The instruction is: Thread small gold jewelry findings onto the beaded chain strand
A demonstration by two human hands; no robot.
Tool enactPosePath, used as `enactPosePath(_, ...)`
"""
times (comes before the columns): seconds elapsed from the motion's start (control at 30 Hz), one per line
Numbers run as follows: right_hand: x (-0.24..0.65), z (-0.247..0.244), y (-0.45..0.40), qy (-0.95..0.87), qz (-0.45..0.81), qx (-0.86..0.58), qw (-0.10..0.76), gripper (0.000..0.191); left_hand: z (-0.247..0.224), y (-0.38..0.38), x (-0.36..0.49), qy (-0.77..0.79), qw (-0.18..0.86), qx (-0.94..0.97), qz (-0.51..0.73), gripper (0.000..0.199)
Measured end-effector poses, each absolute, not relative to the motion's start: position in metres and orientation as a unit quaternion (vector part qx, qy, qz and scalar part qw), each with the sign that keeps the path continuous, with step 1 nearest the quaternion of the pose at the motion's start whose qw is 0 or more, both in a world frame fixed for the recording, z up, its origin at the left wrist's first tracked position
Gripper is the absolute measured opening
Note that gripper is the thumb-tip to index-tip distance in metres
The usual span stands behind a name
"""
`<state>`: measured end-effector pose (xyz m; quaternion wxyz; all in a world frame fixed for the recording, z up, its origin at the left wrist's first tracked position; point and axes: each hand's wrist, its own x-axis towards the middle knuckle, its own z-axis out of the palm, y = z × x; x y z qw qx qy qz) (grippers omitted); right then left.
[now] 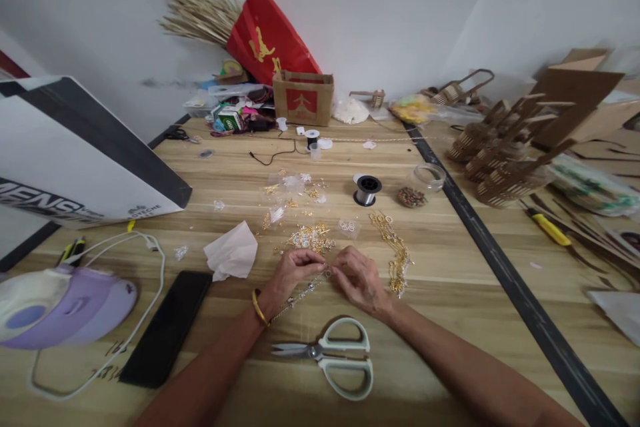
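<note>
Head view: wooden worktop, two bare hands at centre. Left hand (pixel 299 270): thumb and forefinger pinched together on the upper end of a beaded silver chain (pixel 306 291), which ran down toward the lower left beside the wrist; a gold bangle (pixel 259 309) circled that wrist. Right hand (pixel 357 278): fingers bent, tips drawn close together at the small ring (pixel 328 273) on the chain's end; whether they gripped it or only touched it could not be told.

Lower centre: one pair of scissors (pixel 314 351) with pale handles, blades nearly closed and pointing left. Just above the hands: a loose heap of gold and silver beads (pixel 311 238), with a small clear bag of rings (pixel 349 227) to its right. Right of the right hand: a bundle of gold-coloured chains (pixel 399 267), laid lengthwise.

Centre right: a black-flanged spool of silver wire (pixel 367 193); farther right, a clear jar (pixel 429 177) on its side with mixed beads (pixel 413 197).

Left of centre: one crumpled tissue (pixel 233 251). Lower left: a black smartphone (pixel 167 328), a white cable (pixel 161 273) and a lilac and white appliance (pixel 75 307).

Top centre: a red bag (pixel 273 33) behind a brown paper bag (pixel 303 113). Right side: small woven baskets (pixel 505 173) with upright handles and a yellow-handled cutter (pixel 550 227).
</note>
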<state>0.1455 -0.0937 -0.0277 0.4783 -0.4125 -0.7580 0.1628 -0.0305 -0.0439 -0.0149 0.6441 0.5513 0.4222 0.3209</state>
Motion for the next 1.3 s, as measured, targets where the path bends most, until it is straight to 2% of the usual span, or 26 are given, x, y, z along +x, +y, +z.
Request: enactPosePath(1.3, 0.1455, -0.0311, -0.0934, -0.765, 0.165, -0.419, 0.460, 0.004, -0.0114, -0.0446, -0.0303, 0.416, 0.644, 0.558, 0.317, 0.015)
